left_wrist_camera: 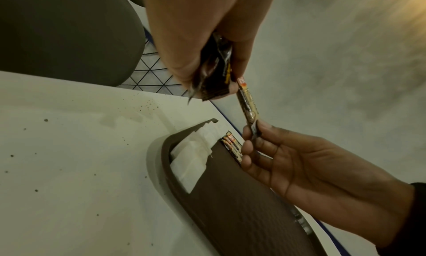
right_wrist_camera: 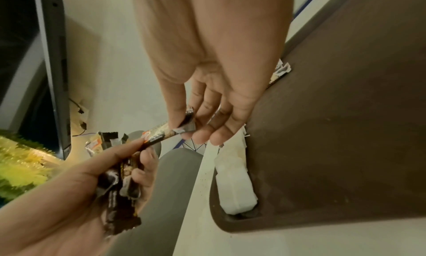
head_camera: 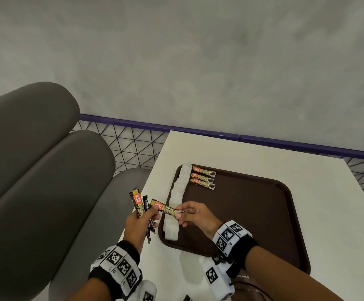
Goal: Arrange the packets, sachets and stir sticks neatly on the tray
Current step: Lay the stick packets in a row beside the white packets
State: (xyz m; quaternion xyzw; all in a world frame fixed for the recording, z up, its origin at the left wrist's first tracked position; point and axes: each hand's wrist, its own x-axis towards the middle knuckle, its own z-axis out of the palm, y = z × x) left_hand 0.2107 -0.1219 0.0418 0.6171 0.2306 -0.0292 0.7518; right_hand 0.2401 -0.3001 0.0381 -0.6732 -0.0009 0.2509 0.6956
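Observation:
A brown tray (head_camera: 252, 213) lies on the white table. A column of white sachets (head_camera: 175, 198) runs along its left edge, and three gold coffee sticks (head_camera: 203, 178) lie side by side at its far left. My left hand (head_camera: 140, 222) grips a bunch of coffee sticks (head_camera: 140, 205) just left of the tray. One gold stick (head_camera: 165, 207) spans between both hands: my right hand (head_camera: 189, 213) pinches its right end above the white sachets (right_wrist_camera: 235, 183), while the left thumb touches its other end. The same stick (left_wrist_camera: 247, 103) shows in the left wrist view.
Grey padded seat cushions (head_camera: 42, 170) fill the left side. A wire mesh fence with a purple rail (head_camera: 176, 127) runs behind the table (head_camera: 328, 213). Most of the tray's brown surface to the right is bare. Dark specks dot the table (left_wrist_camera: 69, 150) near the tray (left_wrist_camera: 242, 214).

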